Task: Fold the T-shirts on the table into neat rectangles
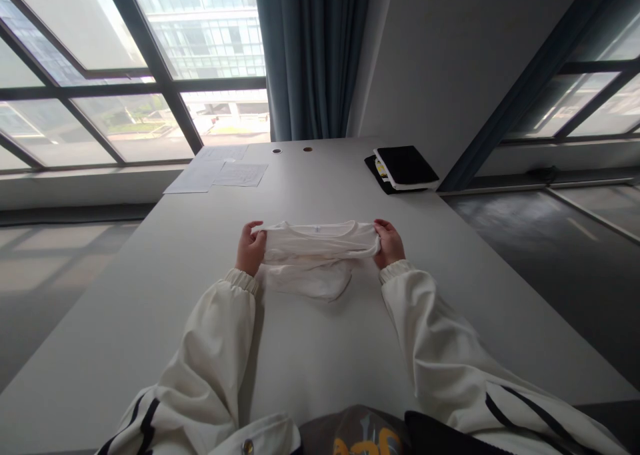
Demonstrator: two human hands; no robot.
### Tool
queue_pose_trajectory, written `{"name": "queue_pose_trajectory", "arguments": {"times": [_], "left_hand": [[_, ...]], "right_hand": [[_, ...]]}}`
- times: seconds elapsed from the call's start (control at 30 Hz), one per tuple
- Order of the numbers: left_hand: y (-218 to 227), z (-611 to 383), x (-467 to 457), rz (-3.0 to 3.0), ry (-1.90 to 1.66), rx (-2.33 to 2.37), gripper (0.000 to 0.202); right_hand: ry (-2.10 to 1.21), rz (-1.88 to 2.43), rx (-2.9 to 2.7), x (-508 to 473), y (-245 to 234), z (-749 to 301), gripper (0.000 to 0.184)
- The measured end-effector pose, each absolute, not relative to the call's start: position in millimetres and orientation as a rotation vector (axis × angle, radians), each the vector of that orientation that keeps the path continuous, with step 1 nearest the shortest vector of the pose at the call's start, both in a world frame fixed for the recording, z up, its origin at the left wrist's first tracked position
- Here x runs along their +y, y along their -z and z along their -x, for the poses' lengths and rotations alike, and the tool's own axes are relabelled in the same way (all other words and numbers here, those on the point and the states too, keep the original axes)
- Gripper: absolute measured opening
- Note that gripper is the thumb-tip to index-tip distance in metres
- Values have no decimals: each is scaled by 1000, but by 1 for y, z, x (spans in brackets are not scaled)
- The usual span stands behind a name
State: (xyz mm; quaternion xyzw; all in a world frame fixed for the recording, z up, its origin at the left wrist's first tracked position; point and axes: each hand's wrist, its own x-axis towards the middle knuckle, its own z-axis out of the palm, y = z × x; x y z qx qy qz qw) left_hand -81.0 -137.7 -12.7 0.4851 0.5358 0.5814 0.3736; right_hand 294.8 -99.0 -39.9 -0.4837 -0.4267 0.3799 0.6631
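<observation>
A white shirt (320,245) is stretched sideways between my two hands, its round neckline along the far edge. My left hand (251,247) is closed on the shirt's left end, thumb against the cloth. On the other end, my right hand (389,243) pinches the fabric near its corner. The lower part of the shirt hangs toward me in a loose fold and appears to rest on the white table (335,348). Whether a sleeve is tucked inside the folds I cannot tell.
Paper sheets (240,173) lie at the table's far left. A black-covered notebook (406,166) rests on another dark item at the far right. Two round cable holes sit near the back edge, below a blue curtain (313,55). Windows stand on both sides.
</observation>
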Motion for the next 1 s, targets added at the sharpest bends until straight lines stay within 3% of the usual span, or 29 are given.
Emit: {"name": "queue_pose_trajectory", "arguments": {"times": [0.43,0.73,0.93,1.0], "left_hand": [[23,100,-134,-1945,-1208,1619,26],[28,99,-130,-1993,-1233,1583,30],[28,95,-129,-2133,-1254,1674,61],[25,90,-132,-2183,-1177,1738,66]], "right_hand": [[-640,1287,-987,-100,49,-292,37],[-602,1433,-1222,-110,43,-293,26],[-415,1220,-1594,-114,34,-281,55],[-349,1226,-1685,-118,31,-274,55]]}}
